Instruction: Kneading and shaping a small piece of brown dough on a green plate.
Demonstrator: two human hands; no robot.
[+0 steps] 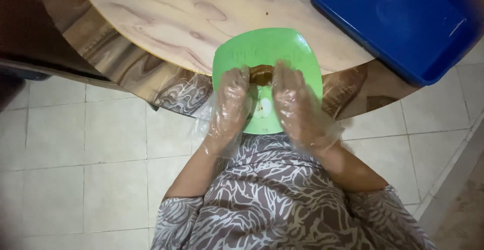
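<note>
Head view: our gloved left hand (231,104) and right hand (296,103) clasp brown food (261,73) over green plate (267,48); blue tray (398,23) at 2 o'clock.

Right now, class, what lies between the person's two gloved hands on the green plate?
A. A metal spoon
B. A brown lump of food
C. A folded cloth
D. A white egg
B: a brown lump of food sits on the green plate, with the left hand and the right hand, both in clear plastic gloves, pressed against its sides.
</note>
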